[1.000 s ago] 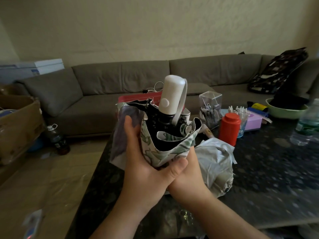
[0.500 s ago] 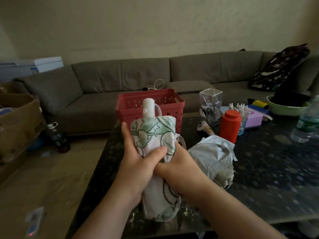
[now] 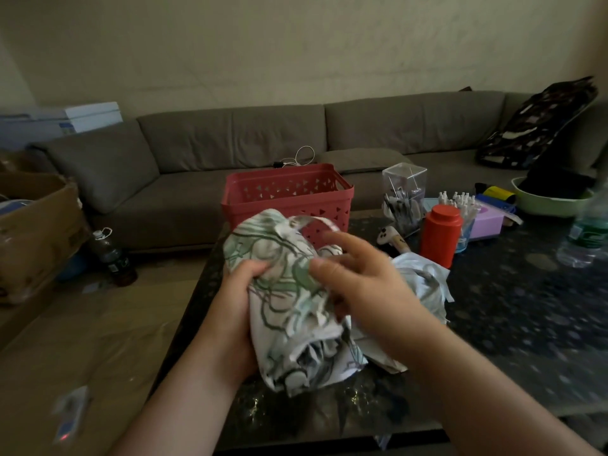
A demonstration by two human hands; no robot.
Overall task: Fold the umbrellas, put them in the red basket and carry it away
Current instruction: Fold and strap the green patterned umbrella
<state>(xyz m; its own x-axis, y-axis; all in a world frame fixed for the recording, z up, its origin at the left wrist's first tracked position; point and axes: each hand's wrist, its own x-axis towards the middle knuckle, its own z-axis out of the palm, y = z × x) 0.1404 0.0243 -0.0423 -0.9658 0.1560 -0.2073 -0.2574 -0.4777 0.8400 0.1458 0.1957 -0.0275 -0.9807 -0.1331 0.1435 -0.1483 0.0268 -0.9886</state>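
A: Above the near edge of the desk (image 3: 526, 307), a leaf-print umbrella (image 3: 289, 301) held upright, collapsed to short length, canopy bunched and not yet wrapped tight.

B: And the grips?

A: Left hand (image 3: 237, 311) clenched around the fabric, thumb pressed into the folds. Right hand (image 3: 358, 281) just beside, fingers spread and blurred; possibly touching the cloth low down, but cannot tell if grasping anything.

B: Progress, then?

A: Probably middle of the folding step. Red basket (image 3: 289, 199) at the far edge of the desk, behind the umbrella, looking empty as far as visible. Second umbrella (image 3: 424, 284), pale grey-white, lying on the desk to the right, bundled loosely, a strap hanging free. So nothing in the basket yet; wrapping, placing both and carrying away all left to do.

B: Materials?

A: Thin, soft canopy cloth, white with green curling lines, crumpled into many pleats; dark lining showing at the lower end. Narrow white strap (image 3: 312, 222) looping at the top. Basket of hard plastic, rectangular, walls pierced with small triangles. Desk top dark, glossy, speckled like stone.
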